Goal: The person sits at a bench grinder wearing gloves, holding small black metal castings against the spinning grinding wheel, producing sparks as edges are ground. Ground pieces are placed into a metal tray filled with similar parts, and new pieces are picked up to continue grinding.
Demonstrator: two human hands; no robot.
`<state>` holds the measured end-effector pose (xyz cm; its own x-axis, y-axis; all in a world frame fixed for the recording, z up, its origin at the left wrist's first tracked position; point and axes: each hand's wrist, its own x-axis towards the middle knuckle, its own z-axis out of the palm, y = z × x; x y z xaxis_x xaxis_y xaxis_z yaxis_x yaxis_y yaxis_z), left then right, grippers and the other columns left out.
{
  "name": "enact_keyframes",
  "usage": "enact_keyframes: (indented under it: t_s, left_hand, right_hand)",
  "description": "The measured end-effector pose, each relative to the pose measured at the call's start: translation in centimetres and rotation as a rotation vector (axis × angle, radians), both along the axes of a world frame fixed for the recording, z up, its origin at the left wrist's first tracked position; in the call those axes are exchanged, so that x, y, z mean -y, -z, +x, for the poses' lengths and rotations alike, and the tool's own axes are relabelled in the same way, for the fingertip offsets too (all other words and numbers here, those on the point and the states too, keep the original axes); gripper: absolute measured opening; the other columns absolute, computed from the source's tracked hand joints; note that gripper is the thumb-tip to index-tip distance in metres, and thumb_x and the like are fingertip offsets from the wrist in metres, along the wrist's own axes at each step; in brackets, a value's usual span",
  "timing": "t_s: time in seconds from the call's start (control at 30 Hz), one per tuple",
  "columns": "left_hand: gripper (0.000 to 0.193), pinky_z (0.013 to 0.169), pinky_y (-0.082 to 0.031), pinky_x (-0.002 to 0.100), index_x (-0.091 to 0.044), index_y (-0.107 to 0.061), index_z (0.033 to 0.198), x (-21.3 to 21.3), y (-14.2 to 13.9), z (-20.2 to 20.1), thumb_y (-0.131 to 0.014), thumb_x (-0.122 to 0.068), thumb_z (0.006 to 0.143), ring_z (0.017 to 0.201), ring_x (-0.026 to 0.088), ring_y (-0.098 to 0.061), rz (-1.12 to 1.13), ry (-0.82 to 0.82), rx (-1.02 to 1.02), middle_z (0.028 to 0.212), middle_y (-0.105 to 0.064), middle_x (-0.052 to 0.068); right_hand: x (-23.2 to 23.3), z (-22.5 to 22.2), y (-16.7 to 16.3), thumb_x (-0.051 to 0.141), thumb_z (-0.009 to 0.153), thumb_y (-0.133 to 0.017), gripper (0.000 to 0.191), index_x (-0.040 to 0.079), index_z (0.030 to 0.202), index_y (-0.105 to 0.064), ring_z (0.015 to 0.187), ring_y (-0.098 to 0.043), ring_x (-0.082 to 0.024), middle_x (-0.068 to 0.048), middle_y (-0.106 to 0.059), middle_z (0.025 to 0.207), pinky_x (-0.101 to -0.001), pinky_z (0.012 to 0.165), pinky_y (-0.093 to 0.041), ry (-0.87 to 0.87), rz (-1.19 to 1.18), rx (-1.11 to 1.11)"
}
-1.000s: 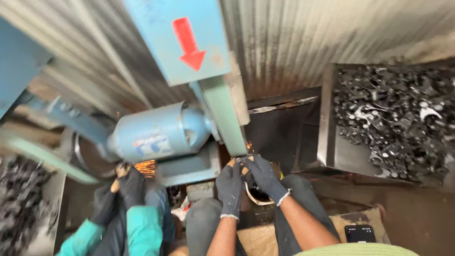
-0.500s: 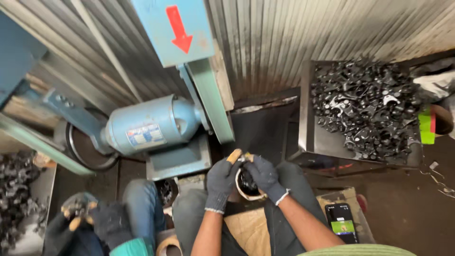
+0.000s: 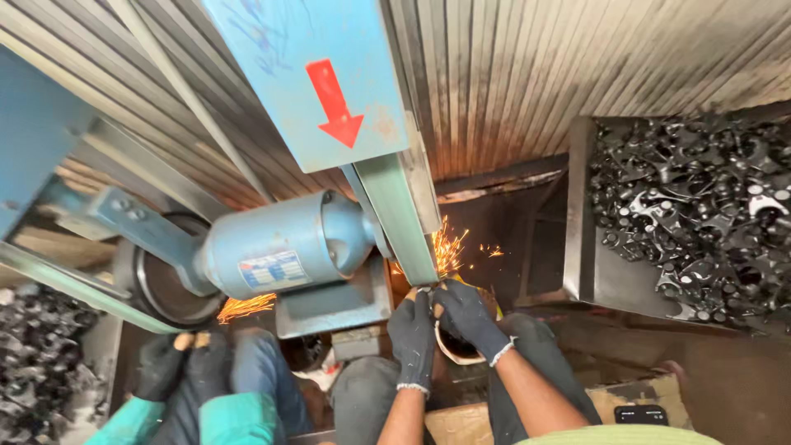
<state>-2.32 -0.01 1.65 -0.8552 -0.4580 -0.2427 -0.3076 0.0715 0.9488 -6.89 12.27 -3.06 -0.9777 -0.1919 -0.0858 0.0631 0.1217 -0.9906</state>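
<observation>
Clearly pinched between left hand [image 3: 412, 330] and right hand [image 3: 466, 317], both in dark knit gloves: small metal workpiece [image 3: 430, 290], largely hidden, low centre of frame, pressed against grey-green sanding belt [image 3: 408, 216], throwing orange sparks [image 3: 449, 247]. Probably stiff, hot, light; best gripped at both ends.

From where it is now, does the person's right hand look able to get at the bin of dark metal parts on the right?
Probably yes. The right hand is at the grinding belt, and the open-topped bin stands just to its right with nothing visible between.
</observation>
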Motion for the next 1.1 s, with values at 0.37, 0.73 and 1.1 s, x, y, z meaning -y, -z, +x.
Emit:
enact_keyframes:
  t_s: [0.37,0.73,1.1]
  left_hand:
    - [0.036,0.091,-0.052,0.044,0.0,-0.069,0.124,-1.6,-2.9,1.5,-0.056,-0.029,0.106,0.105,0.035,-0.069,-0.541,0.423,-0.236,0.117,-0.073,0.02]
    - [0.039,0.072,-0.047,0.037,0.001,-0.071,0.134,0.5,-3.6,4.9,-0.063,-0.022,0.105,0.076,0.016,-0.061,0.063,0.316,-0.104,0.095,-0.071,0.019]
    - [0.04,0.072,-0.055,0.05,-0.015,-0.065,0.128,3.8,4.3,2.0,-0.063,-0.024,0.089,0.086,0.038,-0.07,-1.312,0.687,-0.165,0.107,-0.069,0.019]
  right_hand:
    - [-3.6,3.5,0.1,0.015,0.107,-0.053,0.033,0.006,0.137,-0.063,0.119,-0.063,-0.033,-0.015,-0.066,0.128,-0.0398,0.104,-0.051,0.054,0.366,-0.778]
    - [-4.4,6.2,-3.1,0.033,0.094,-0.069,0.03,0.005,0.103,-0.067,0.074,-0.066,-0.018,-0.007,-0.071,0.087,-0.0362,0.066,-0.053,-0.045,-0.187,0.326]
    - [-2.4,2.9,-1.0,0.027,0.101,-0.062,0.023,0.006,0.105,-0.067,0.085,-0.064,-0.01,-0.004,-0.068,0.089,-0.0295,0.074,-0.051,-0.104,-0.073,-0.066]
